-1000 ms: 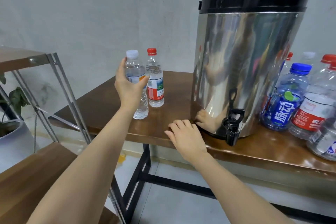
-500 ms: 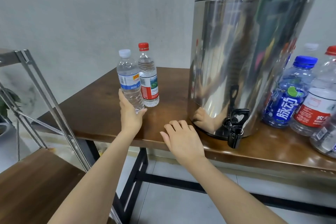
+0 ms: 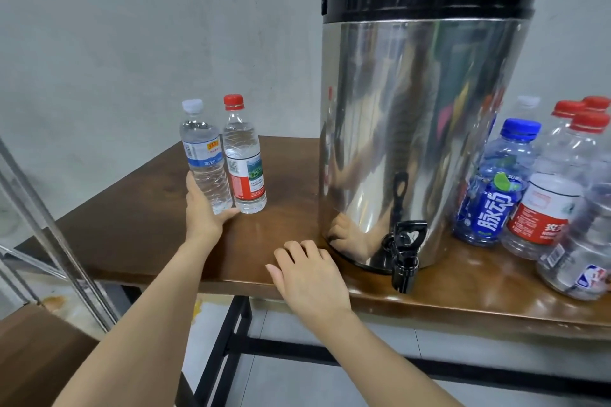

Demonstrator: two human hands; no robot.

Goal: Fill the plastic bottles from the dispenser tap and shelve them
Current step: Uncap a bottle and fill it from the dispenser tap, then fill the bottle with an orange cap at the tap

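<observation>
Ribbed clear plastic forms the white-capped bottle your left hand grips low, just beside the red-capped bottle on the wooden table. Your right hand rests flat, fingers relaxed, near the steel dispenser.

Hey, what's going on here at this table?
A person's left hand grips the base of a white-capped clear plastic bottle beside a red-capped bottle on the brown wooden table. The right hand rests open on the table edge near the black tap of the shiny steel dispenser. Nothing is under the tap.
</observation>
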